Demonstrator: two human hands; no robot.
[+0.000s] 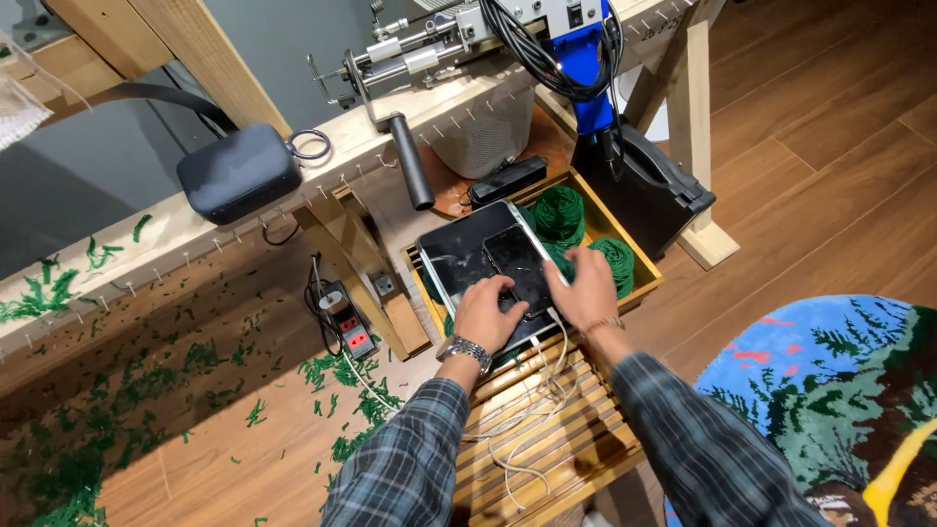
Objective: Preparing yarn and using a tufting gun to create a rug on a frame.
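the wooden frame (pixel 410 122) spans the upper part of the view; its top and the cloth stretched on it are cut off. the tufted rug (pixel 830 410) at lower right is cropped by the picture edge. the slatted rack (pixel 556 439) carries the tablet (pixel 467 256), which lies half over the wooden tray (pixel 639 268) of green yarn (pixel 558 213). risk: the tablet rests on uneven support, so a push can tip it into the tray.

the phone (pixel 517 262) lies flat on the tablet. the left hand (pixel 485 314) presses curled fingers on the phone's near edge, not closed around it. the right hand (pixel 586 288) lies spread over its right side, grasping nothing. risk: glass on glass is slick, so the phone can slide off.

the white cable (pixel 517 420) loops loosely under both forearms. risk: a sleeve can snag it and drag the devices. its end is hidden under the hands. the power strip (pixel 349 322) sits among yarn scraps (pixel 342 376); its plugs are hard to make out.
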